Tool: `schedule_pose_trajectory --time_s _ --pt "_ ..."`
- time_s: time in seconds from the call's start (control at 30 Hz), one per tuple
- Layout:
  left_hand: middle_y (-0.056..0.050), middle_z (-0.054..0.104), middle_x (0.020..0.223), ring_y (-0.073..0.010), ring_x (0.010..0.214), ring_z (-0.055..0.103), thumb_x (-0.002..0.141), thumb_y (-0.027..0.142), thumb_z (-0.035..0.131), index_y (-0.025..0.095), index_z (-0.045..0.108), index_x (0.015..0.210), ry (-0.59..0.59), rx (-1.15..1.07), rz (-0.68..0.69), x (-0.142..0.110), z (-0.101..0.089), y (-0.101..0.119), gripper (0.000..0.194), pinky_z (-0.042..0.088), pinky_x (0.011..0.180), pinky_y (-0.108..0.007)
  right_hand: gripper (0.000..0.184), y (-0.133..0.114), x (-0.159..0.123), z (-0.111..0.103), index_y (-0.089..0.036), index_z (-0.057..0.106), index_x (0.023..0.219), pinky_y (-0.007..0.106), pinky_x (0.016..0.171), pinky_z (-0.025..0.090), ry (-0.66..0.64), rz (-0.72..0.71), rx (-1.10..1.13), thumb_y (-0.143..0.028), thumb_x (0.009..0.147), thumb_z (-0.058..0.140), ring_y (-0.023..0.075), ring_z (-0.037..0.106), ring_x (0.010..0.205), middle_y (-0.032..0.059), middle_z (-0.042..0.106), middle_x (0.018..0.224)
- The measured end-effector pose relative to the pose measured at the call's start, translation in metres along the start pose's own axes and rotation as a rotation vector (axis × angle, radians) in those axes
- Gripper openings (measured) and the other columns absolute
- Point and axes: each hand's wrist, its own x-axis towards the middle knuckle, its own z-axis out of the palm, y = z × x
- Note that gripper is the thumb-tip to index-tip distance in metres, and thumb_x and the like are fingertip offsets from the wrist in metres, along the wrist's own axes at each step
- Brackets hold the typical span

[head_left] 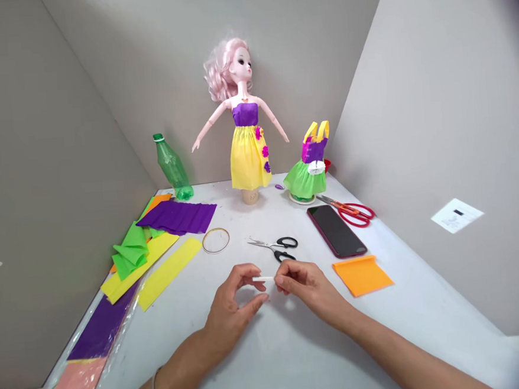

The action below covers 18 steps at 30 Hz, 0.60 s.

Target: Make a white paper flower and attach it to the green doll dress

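Note:
A small white paper strip (263, 278) runs between my hands, pinched at both ends. My left hand (233, 297) holds one end between thumb and forefinger, and my right hand (304, 287) grips the other end with its fingertips. Just beyond them lie black-handled scissors (276, 243), closer to my right hand. A thin gold ring (215, 240) rests farther left. To the right of my right hand is an orange paper square (362, 275).
A pink-haired doll (246, 124) in a yellow and purple dress stands at the back, beside a small green dress form (306, 170) and a green plastic bottle (173, 168). Crepe paper sheets (179, 217) lie left; a phone (335, 230) and red scissors (353, 210) lie right.

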Motion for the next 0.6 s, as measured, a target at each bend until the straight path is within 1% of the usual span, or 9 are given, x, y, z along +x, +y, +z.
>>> schedule_pose_trajectory --time_s 0.07,0.1,0.13,0.23,0.33,0.6 --pt "-0.001 0.062 0.095 -0.0168 0.093 0.061 0.087 0.029 0.061 0.023 0.056 0.099 0.025 0.037 0.014 0.0 -0.001 0.0 0.014 0.044 0.09 -0.029 0.028 0.0 0.0 0.001 -0.017 0.058 0.073 0.025 0.061 0.036 0.014 0.002 -0.016 -0.039 0.09 0.057 0.0131 0.048 0.065 -0.0016 0.054 0.067" --pt "0.0 0.062 0.092 -0.0166 0.091 0.06 0.089 0.03 0.059 0.023 0.058 0.095 0.029 0.047 0.013 0.001 -0.002 -0.001 0.01 0.044 0.089 -0.028 0.028 0.0 0.0 0.002 -0.017 0.058 0.073 0.025 0.062 0.037 0.023 -0.004 -0.033 -0.039 0.091 0.057 0.0133 0.048 0.066 -0.0015 0.055 0.068" --pt "0.0 0.062 0.089 -0.0164 0.089 0.059 0.09 0.032 0.057 0.022 0.059 0.091 0.025 0.05 0.008 0.001 -0.003 -0.001 0.009 0.044 0.086 -0.027 0.028 -0.001 0.0 0.002 -0.018 0.059 0.073 0.025 0.064 0.037 0.033 -0.015 -0.055 -0.039 0.091 0.057 0.0136 0.049 0.067 -0.0014 0.055 0.069" --pt "0.0 0.061 0.084 -0.0155 0.083 0.058 0.09 0.033 0.057 0.021 0.059 0.084 -0.001 0.025 -0.032 0.004 -0.005 -0.002 0.014 0.044 0.08 -0.025 0.027 -0.002 -0.002 0.005 -0.018 0.059 0.073 0.026 0.066 0.038 0.061 -0.042 -0.132 -0.037 0.091 0.056 0.0145 0.05 0.069 -0.0009 0.056 0.071" --pt "0.001 0.062 0.081 -0.0156 0.081 0.059 0.089 0.036 0.059 0.02 0.059 0.083 -0.005 -0.035 -0.092 0.006 -0.006 -0.005 0.017 0.044 0.077 -0.024 0.026 -0.003 -0.003 0.005 -0.019 0.058 0.073 0.026 0.066 0.039 0.073 -0.049 -0.184 -0.035 0.092 0.054 0.0147 0.05 0.069 -0.0009 0.055 0.071" --pt "-0.002 0.066 0.081 -0.0178 0.082 0.062 0.088 0.042 0.06 0.019 0.059 0.083 -0.036 -0.135 -0.212 0.011 -0.007 -0.012 0.023 0.046 0.077 -0.026 0.025 -0.001 -0.003 0.007 -0.02 0.057 0.073 0.026 0.064 0.04 0.042 -0.051 -0.24 -0.033 0.093 0.052 0.0149 0.051 0.068 -0.0005 0.055 0.071"
